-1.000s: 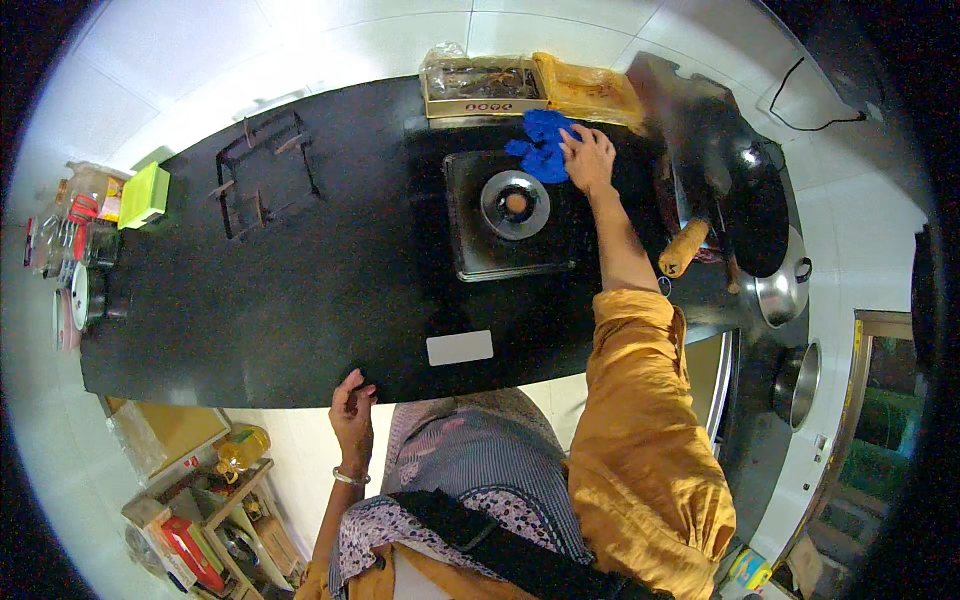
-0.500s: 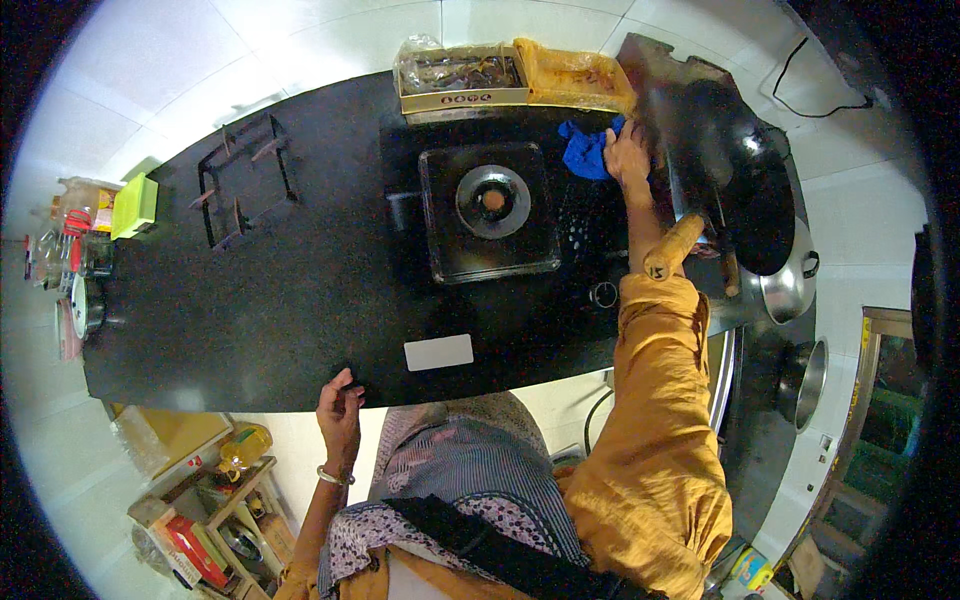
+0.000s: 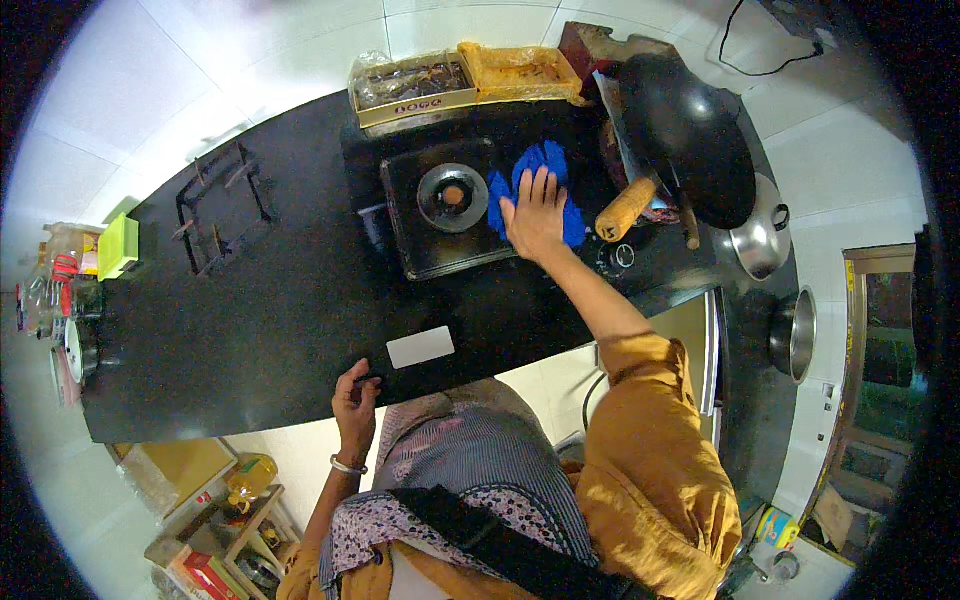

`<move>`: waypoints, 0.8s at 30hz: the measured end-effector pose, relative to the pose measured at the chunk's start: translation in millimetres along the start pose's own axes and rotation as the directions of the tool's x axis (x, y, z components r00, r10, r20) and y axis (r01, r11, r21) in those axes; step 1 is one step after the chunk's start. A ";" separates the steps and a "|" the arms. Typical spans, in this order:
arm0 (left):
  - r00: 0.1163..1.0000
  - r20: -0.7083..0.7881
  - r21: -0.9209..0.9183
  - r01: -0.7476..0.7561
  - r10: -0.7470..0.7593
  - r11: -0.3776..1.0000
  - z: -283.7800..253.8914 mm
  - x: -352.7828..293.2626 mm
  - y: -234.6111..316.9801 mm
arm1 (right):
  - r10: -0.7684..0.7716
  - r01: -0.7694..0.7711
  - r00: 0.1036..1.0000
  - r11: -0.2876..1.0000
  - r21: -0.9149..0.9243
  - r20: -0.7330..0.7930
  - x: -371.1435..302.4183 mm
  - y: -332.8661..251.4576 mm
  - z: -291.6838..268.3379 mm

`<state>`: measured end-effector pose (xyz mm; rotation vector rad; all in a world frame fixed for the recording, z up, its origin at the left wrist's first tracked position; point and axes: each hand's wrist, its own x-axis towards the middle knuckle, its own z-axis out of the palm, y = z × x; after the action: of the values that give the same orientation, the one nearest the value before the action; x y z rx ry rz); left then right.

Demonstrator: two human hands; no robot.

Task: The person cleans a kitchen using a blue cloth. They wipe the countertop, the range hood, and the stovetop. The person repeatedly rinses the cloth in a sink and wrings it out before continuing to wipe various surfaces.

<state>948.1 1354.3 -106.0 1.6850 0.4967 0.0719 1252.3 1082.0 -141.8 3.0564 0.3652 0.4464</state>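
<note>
My right hand [image 3: 535, 215] lies spread on a crumpled blue cloth [image 3: 552, 160], pressing it against the black stove top just right of the burner. Part of the cloth is hidden under the palm. The burner [image 3: 453, 197] has a round metal ring with a brown centre, set in a square black drip tray [image 3: 407, 258]. At the counter's front edge is my left hand [image 3: 354, 405], its fingers loosely bent with a dark gap between them. I see nothing held in it. A white rectangular plate [image 3: 420, 347] lies on the counter to its right.
A black wok [image 3: 690, 140] with a wooden handle [image 3: 627, 209] leans at the right, near a stove knob [image 3: 623, 256]. A black pot stand [image 3: 222, 210] rests on the left. Two boxes [image 3: 420, 103] line the wall. A steel basin [image 3: 800, 335] stands far right.
My right hand and the blue cloth have come left and nearer, from beside the wok to beside the burner. My left hand stays at the counter edge. The view has shifted slightly.
</note>
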 end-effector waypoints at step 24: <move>0.999 -0.027 0.113 -0.040 0.043 0.993 10.2 -10.7 7.6 | 0.344 -0.345 0.931 0.938 0.011 -0.121 104.5 80.6 44.3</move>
<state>943.9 1340.2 -98.1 1.8071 0.4953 0.1009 1380.5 1028.4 -149.9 3.0932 -0.1796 0.6452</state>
